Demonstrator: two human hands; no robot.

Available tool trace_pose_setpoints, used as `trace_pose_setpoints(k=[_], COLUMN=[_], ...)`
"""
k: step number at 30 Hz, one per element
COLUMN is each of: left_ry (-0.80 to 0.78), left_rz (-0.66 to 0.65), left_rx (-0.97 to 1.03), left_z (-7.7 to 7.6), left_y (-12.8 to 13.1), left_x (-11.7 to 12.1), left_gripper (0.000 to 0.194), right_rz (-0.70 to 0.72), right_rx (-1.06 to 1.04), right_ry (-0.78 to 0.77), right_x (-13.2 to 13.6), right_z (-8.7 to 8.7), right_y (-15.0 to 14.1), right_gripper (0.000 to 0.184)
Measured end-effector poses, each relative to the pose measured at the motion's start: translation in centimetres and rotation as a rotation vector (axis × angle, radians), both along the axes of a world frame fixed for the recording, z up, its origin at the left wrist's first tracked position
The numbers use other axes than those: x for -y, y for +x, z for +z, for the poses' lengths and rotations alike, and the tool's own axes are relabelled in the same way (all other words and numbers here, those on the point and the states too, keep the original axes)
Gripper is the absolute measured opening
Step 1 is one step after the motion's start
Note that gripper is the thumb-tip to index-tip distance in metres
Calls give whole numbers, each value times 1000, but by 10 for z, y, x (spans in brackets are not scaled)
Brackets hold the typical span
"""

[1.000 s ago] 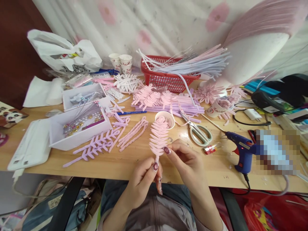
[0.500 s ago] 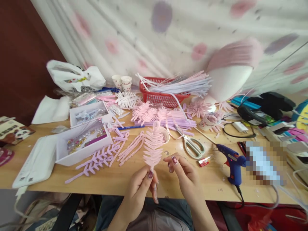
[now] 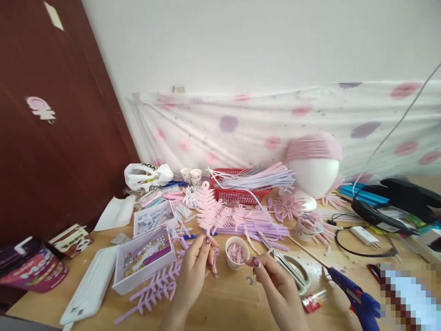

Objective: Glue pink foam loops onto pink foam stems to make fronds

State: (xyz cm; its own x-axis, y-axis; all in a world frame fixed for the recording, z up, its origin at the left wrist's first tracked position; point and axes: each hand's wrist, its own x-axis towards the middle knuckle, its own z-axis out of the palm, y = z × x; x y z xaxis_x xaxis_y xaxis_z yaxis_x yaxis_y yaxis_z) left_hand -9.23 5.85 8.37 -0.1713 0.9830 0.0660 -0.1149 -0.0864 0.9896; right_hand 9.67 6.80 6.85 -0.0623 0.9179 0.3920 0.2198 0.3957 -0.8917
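Observation:
My left hand [image 3: 198, 259] pinches the base of a pale pink pipe-cleaner leaf [image 3: 206, 204], holding it upright with its fronds spread to both sides. My right hand [image 3: 277, 278] is closed, thumb against fingertips, just right of a paper cup [image 3: 231, 263]. Whatever lies in that pinch, if anything, cannot be made out. Short pink pipe-cleaner pieces [image 3: 237, 252] fill the cup. Behind the raised leaf lie more pink leaves [image 3: 237, 215], which it partly overlaps. Scissors [image 3: 292, 271] rest beyond my right hand, partly hidden by it.
A red basket [image 3: 241, 196] of pipe cleaners stands at the back, beside a white mannequin head [image 3: 312, 177]. White trays [image 3: 144, 271] of beads and a lilac branch [image 3: 151, 292] lie left. A blue glue gun [image 3: 358, 294] and a small red packet [image 3: 313, 301] lie right.
The view has tilted up, showing more wall and door. My right hand has moved to the paper cup's right side, its fingertips near the rim. The leaf stays in my left hand.

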Motion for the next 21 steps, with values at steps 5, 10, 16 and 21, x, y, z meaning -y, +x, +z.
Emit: trace_pose_setpoints(k=[5, 10, 16, 21], left_ry=[-82, -129, -170, -229], left_rz=[-35, -130, -177, -185], left_rx=[-237, -476, -547, -630], left_z=[10, 3, -14, -25], left_y=[-16, -27, -20, -12], left_x=[-16, -51, -86, -99], left_gripper=[43, 40, 39, 35], right_rz=[-26, -22, -33, -33], right_rx=[-7, 12, -13, -9], right_ry=[-21, -76, -86, -60], right_x=[-4, -6, -12, -13], right_z=[-5, -22, -23, -22], right_y=[1, 7, 13, 11], right_gripper=[36, 31, 29, 32])
